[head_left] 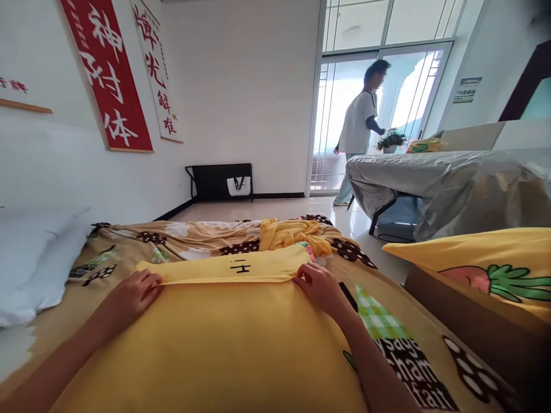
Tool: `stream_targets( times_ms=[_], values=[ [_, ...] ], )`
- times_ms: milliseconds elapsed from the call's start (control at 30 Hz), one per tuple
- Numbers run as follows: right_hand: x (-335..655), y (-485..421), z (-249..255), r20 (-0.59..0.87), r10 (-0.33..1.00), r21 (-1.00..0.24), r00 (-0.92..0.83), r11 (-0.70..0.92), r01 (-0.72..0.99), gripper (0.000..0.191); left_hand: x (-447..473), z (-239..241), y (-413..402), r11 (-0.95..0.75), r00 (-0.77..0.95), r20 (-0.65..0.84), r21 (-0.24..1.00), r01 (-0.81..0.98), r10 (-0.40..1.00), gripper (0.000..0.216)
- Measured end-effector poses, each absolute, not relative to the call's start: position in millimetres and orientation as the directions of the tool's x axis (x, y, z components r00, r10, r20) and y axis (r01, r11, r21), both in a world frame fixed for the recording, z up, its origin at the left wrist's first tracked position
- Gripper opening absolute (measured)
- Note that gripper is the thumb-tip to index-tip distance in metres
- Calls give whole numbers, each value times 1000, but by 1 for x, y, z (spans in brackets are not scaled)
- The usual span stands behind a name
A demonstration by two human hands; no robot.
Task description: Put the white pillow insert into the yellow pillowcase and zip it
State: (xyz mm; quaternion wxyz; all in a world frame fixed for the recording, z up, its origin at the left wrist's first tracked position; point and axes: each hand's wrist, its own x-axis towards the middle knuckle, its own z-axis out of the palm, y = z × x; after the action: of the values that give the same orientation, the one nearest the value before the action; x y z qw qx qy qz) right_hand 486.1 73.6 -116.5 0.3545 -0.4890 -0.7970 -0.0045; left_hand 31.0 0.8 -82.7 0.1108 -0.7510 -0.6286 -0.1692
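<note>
A yellow pillowcase point(224, 338), looking filled out, lies in front of me on the patterned bedding point(185, 232). Its far end is folded over into a band that bears black lettering, seen upside down. My left hand point(140, 289) pinches the left end of the band's edge. At the right end, the fingers of my right hand point(316, 284) are closed on the same edge. A bunched yellow cloth point(293, 232) lies just beyond the pillowcase.
White pillows point(37, 264) rest on the left. On the right, another yellow pillow point(482, 261) with a carrot-like print sits over a brown box point(465, 310). Farther back are a plastic-covered table point(413, 166), a walking person point(357, 126) and a folded black frame point(210, 180).
</note>
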Motion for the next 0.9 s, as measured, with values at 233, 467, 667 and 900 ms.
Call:
stream_targets(
  times_ms=[233,467,667,900],
  values=[
    [485,76,-126,598,702,-241,-387,618,748,22,-26,-129,-16,4,-84,361,217,976,929,45],
    [478,71,-150,671,737,-346,-82,409,844,38,-16,-127,-22,-24,-24,439,102,994,898,41],
    [422,48,-107,558,754,-182,-346,519,835,46,37,-82,-14,-238,151,387,186,953,909,52],
    [313,10,-101,325,685,-212,-652,724,656,62,134,-91,-7,-341,304,183,220,914,935,51]
  ],
)
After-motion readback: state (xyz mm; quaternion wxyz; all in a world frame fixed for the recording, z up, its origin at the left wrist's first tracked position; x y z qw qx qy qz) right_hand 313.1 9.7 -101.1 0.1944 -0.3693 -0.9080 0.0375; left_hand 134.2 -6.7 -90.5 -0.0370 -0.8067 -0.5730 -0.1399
